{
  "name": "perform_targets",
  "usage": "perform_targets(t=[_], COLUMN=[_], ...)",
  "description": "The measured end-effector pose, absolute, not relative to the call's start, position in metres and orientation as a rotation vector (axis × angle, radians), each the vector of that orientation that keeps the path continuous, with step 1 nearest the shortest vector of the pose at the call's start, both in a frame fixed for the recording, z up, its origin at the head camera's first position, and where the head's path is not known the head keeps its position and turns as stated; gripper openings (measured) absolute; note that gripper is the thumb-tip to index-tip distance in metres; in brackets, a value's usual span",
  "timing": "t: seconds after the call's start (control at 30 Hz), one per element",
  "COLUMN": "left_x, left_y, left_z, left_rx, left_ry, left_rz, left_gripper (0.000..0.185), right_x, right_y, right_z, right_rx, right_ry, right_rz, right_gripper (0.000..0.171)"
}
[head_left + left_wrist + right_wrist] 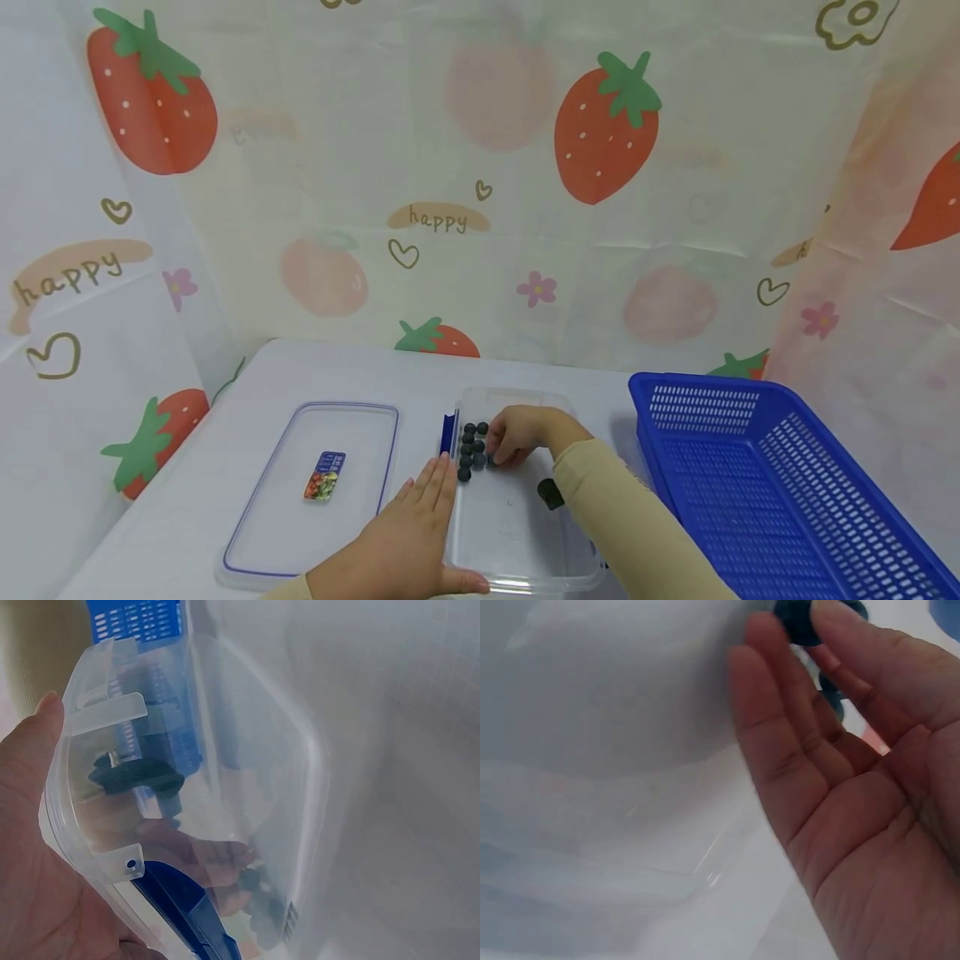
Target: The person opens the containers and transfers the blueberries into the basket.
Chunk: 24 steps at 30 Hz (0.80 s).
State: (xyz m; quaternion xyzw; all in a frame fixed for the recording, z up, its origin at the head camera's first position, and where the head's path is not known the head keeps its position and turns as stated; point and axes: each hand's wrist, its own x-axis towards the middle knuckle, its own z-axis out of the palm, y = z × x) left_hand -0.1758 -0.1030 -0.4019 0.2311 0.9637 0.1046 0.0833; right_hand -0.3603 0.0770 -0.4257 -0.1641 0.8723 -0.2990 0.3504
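A clear plastic box (525, 575) stands on the white table, with a blue latch (448, 432) on its left side. Several dark round pieces (472, 446) lie in rows at the box's far left. My right hand (525, 433) reaches into the box, its fingertips on those pieces. In the right wrist view the right hand (840, 750) shows fairly straight fingers, with a dark piece (795, 619) at their tips. My left hand (408, 542) lies flat along the box's left rim, thumb against the front wall. In the left wrist view the left hand's palm (30, 847) presses the box wall (247, 750).
The box's clear lid (337, 433) with a blue rim lies flat to the left and bears a small colourful sticker (325, 475). A blue mesh basket (750, 467) stands to the right, close to the box. Strawberry-print sheeting encloses the table on three sides.
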Motion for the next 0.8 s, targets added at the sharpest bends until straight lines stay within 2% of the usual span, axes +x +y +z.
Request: perform_targets(t=[0.8], left_x=[-0.177], left_y=[-0.101], left_z=[-0.399], left_rx=[0.679], left_ry=[2.859], left_rz=[0.270], left_gripper=[0.124], right_x=[-0.368], right_y=[0.092], right_z=[-0.394], right_rx=[-0.481], right_ry=[2.095], right_rz=[-1.071], right_gripper=[0.008])
